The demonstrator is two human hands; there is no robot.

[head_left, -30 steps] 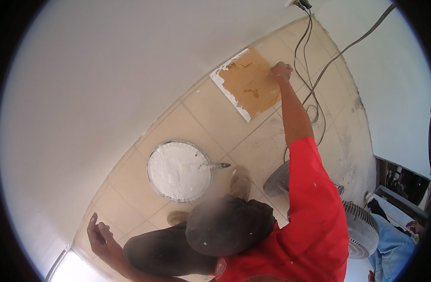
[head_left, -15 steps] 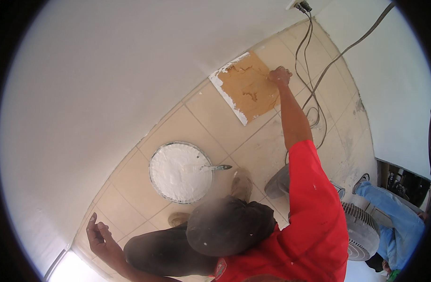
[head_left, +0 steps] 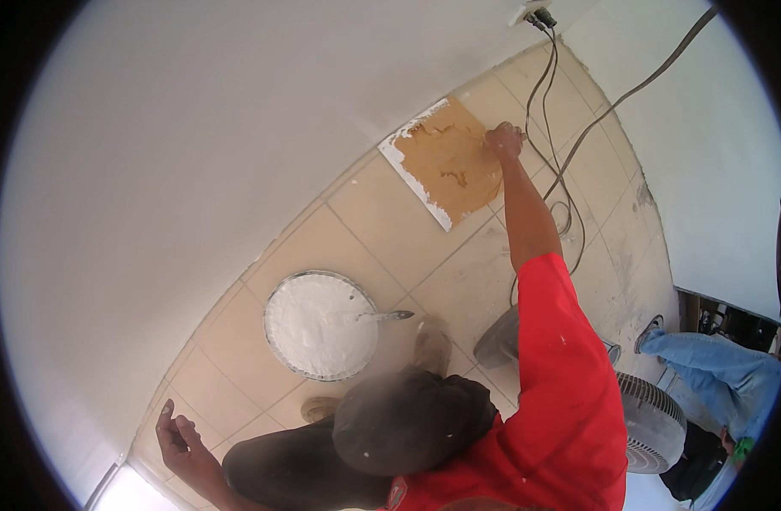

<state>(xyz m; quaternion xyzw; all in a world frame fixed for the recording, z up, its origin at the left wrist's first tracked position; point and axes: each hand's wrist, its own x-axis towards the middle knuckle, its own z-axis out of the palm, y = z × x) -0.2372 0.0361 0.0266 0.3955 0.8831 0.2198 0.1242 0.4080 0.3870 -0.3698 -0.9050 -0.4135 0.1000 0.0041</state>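
My right arm, in a red sleeve, reaches far forward, and my right hand (head_left: pixel 505 141) is closed at the right edge of a square brown board (head_left: pixel 454 162). White paste smears two of the board's edges, and its far left side lies close along the foot of the wall. My left hand (head_left: pixel 180 436) rests low on the left, holding nothing, its fingers loosely bent and apart. Between my hands a round tub (head_left: pixel 320 326) of white paste stands on the floor. A paste-coated tool with a dark handle (head_left: pixel 400 315) lies over the tub's right rim.
A pale wall (head_left: pixel 203 145) runs along the left. Dark cables (head_left: pixel 569 162) trail from an outlet (head_left: pixel 529 12) across the tiles right of the board. At the right are a grey fan (head_left: pixel 650 426) and another person in blue jeans (head_left: pixel 722 362).
The tub and floor appear shifted slightly left and down in view. My right hand stays at the board's edge, and my left hand stays empty. The other person at the right has shifted posture.
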